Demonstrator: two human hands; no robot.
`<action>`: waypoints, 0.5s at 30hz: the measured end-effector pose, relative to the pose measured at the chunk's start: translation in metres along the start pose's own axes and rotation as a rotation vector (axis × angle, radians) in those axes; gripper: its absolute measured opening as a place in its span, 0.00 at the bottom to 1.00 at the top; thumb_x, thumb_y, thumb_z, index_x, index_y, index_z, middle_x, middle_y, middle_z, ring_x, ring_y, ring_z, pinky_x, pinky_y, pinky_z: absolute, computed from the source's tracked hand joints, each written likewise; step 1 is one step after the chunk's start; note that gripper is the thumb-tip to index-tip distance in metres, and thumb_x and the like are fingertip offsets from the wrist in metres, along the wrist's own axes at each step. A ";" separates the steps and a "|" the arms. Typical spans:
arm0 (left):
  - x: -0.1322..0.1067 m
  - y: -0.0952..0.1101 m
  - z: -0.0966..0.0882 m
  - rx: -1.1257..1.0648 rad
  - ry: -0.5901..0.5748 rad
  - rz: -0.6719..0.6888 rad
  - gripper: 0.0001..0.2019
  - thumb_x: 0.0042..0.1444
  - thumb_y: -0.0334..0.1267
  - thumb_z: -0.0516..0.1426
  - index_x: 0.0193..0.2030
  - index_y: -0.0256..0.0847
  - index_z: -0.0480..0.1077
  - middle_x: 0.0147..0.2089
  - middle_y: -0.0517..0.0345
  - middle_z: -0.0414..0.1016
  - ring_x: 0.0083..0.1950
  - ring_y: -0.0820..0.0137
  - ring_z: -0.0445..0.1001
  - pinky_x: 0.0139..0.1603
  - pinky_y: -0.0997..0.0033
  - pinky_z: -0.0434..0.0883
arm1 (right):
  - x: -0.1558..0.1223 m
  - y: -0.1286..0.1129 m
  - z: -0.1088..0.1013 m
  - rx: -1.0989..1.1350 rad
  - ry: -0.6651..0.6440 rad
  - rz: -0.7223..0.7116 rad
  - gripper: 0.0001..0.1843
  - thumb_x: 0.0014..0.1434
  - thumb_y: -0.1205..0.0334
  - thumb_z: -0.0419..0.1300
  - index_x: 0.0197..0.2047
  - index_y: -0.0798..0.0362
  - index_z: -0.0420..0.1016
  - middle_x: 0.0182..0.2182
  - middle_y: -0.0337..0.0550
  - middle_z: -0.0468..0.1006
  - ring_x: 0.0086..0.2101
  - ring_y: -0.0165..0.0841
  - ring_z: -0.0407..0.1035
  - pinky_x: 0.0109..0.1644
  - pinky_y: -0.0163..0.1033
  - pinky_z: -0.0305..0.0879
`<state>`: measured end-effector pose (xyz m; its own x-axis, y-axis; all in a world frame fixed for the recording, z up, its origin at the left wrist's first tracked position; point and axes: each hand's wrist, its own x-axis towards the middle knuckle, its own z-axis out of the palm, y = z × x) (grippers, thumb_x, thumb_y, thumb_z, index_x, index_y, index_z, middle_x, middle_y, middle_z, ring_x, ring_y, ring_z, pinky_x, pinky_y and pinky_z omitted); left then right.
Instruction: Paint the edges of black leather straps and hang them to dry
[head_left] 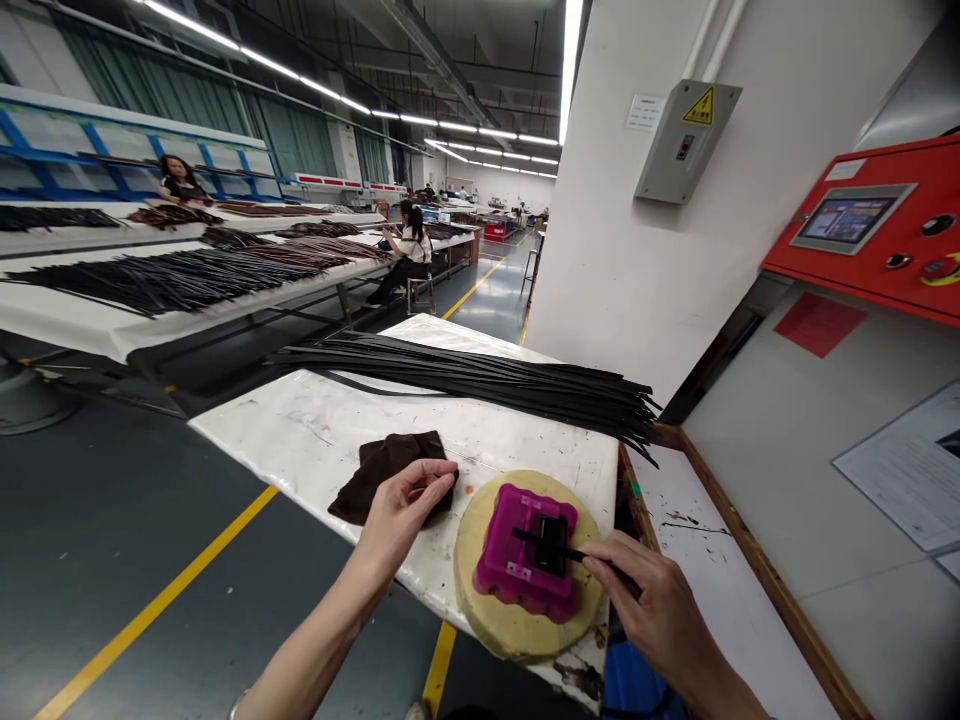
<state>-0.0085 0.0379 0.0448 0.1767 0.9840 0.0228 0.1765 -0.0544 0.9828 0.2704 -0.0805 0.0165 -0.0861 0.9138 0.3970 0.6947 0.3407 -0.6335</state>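
Note:
My right hand (654,592) grips a thin black stick (571,553) between thumb and fingers. The stick reaches left across a purple plastic block (499,545) with scalloped edges, over the black square well (553,530) in it. That block rests on a round, pale yellow pad (476,625) at the table's near corner. Above a folded dark brown cloth (375,475), my left hand (409,500) is closed, its thumb and fingertips pinched together. Whatever may be between those fingertips is too small to make out.
A bundle of long black strips (480,370) lies across the far side of the white table (285,425). To the right are a grey wall box (686,140) and a red control panel (885,230). Other people sit at long tables with more strips (180,275) at the left.

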 end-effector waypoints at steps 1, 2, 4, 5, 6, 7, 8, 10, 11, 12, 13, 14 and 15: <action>-0.001 0.000 0.000 -0.002 -0.003 -0.004 0.22 0.55 0.56 0.61 0.45 0.39 0.75 0.45 0.51 0.78 0.47 0.60 0.74 0.42 0.70 0.68 | -0.001 0.002 -0.003 -0.017 -0.003 0.000 0.10 0.69 0.61 0.53 0.45 0.47 0.77 0.35 0.42 0.78 0.35 0.33 0.74 0.36 0.34 0.67; -0.001 -0.001 0.000 -0.004 -0.007 -0.006 0.22 0.55 0.56 0.60 0.45 0.39 0.75 0.45 0.50 0.78 0.47 0.60 0.74 0.41 0.70 0.68 | -0.003 0.004 -0.005 -0.029 -0.008 0.002 0.10 0.69 0.60 0.54 0.45 0.47 0.77 0.35 0.41 0.78 0.35 0.33 0.74 0.35 0.33 0.68; -0.002 -0.003 0.001 -0.006 -0.009 -0.008 0.22 0.55 0.56 0.60 0.45 0.39 0.75 0.45 0.50 0.78 0.47 0.60 0.75 0.41 0.70 0.68 | -0.007 0.009 -0.011 -0.045 -0.014 0.009 0.09 0.69 0.60 0.54 0.46 0.45 0.77 0.35 0.40 0.78 0.34 0.32 0.75 0.34 0.32 0.68; -0.002 -0.004 0.001 -0.006 -0.008 -0.010 0.22 0.55 0.56 0.60 0.45 0.39 0.75 0.45 0.50 0.78 0.47 0.60 0.75 0.41 0.70 0.68 | -0.010 0.011 -0.013 -0.052 -0.019 0.009 0.10 0.69 0.60 0.55 0.47 0.45 0.77 0.35 0.40 0.78 0.35 0.31 0.75 0.34 0.31 0.69; -0.002 -0.004 0.001 -0.005 -0.006 -0.012 0.22 0.55 0.56 0.61 0.45 0.39 0.75 0.45 0.50 0.78 0.47 0.60 0.75 0.41 0.70 0.68 | -0.012 0.014 -0.016 -0.061 -0.021 0.010 0.10 0.69 0.60 0.55 0.48 0.44 0.76 0.35 0.40 0.78 0.35 0.31 0.75 0.35 0.31 0.69; -0.002 -0.005 0.002 -0.006 -0.006 -0.017 0.22 0.54 0.56 0.61 0.45 0.39 0.75 0.44 0.50 0.78 0.47 0.59 0.75 0.41 0.70 0.69 | -0.015 0.017 -0.018 -0.071 -0.018 0.010 0.10 0.69 0.60 0.55 0.49 0.44 0.76 0.35 0.40 0.78 0.35 0.31 0.75 0.36 0.31 0.70; -0.002 -0.006 0.002 -0.006 -0.005 -0.021 0.22 0.54 0.56 0.61 0.45 0.39 0.75 0.44 0.50 0.78 0.47 0.59 0.75 0.41 0.70 0.69 | -0.018 0.019 -0.020 -0.081 -0.017 0.010 0.11 0.69 0.59 0.55 0.50 0.44 0.76 0.35 0.40 0.78 0.35 0.32 0.75 0.35 0.31 0.70; -0.003 -0.008 0.004 -0.008 -0.006 -0.024 0.22 0.54 0.56 0.61 0.46 0.39 0.75 0.45 0.50 0.78 0.48 0.59 0.75 0.42 0.69 0.70 | -0.022 0.024 -0.024 -0.099 -0.011 0.024 0.11 0.69 0.58 0.55 0.50 0.45 0.77 0.36 0.41 0.79 0.35 0.33 0.75 0.33 0.31 0.71; -0.003 -0.009 0.004 -0.007 -0.007 -0.023 0.22 0.54 0.56 0.60 0.46 0.39 0.75 0.45 0.50 0.78 0.48 0.59 0.75 0.43 0.69 0.70 | -0.024 0.025 -0.025 -0.103 -0.012 0.035 0.12 0.68 0.58 0.55 0.50 0.45 0.77 0.36 0.42 0.79 0.35 0.33 0.76 0.32 0.31 0.71; -0.004 -0.010 0.005 -0.005 -0.009 -0.019 0.22 0.55 0.56 0.60 0.46 0.39 0.75 0.45 0.50 0.78 0.49 0.58 0.75 0.44 0.68 0.70 | -0.026 0.026 -0.027 -0.101 -0.014 0.045 0.12 0.68 0.57 0.56 0.50 0.45 0.78 0.36 0.43 0.79 0.35 0.34 0.76 0.32 0.31 0.72; -0.004 -0.011 0.006 -0.003 -0.007 -0.014 0.22 0.55 0.56 0.60 0.46 0.39 0.75 0.45 0.50 0.78 0.49 0.58 0.75 0.44 0.68 0.70 | -0.028 0.027 -0.030 -0.094 -0.014 0.059 0.12 0.68 0.57 0.56 0.50 0.45 0.78 0.35 0.44 0.79 0.35 0.35 0.76 0.33 0.32 0.72; -0.005 -0.011 0.007 0.001 -0.004 -0.009 0.22 0.55 0.56 0.60 0.46 0.38 0.75 0.45 0.50 0.79 0.48 0.58 0.75 0.45 0.68 0.71 | -0.030 0.027 -0.032 -0.078 -0.006 0.080 0.12 0.68 0.56 0.56 0.50 0.46 0.78 0.35 0.44 0.79 0.36 0.36 0.76 0.34 0.33 0.73; -0.005 -0.012 0.007 0.004 -0.002 -0.003 0.22 0.55 0.56 0.60 0.46 0.38 0.75 0.45 0.49 0.78 0.48 0.58 0.75 0.45 0.67 0.71 | -0.032 0.026 -0.035 -0.053 0.008 0.102 0.12 0.67 0.55 0.56 0.49 0.46 0.78 0.35 0.44 0.79 0.36 0.36 0.76 0.36 0.33 0.74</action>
<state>-0.0046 0.0321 0.0319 0.1784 0.9838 0.0190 0.1809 -0.0518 0.9821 0.3168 -0.1086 0.0105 -0.0070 0.9413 0.3376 0.7365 0.2332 -0.6350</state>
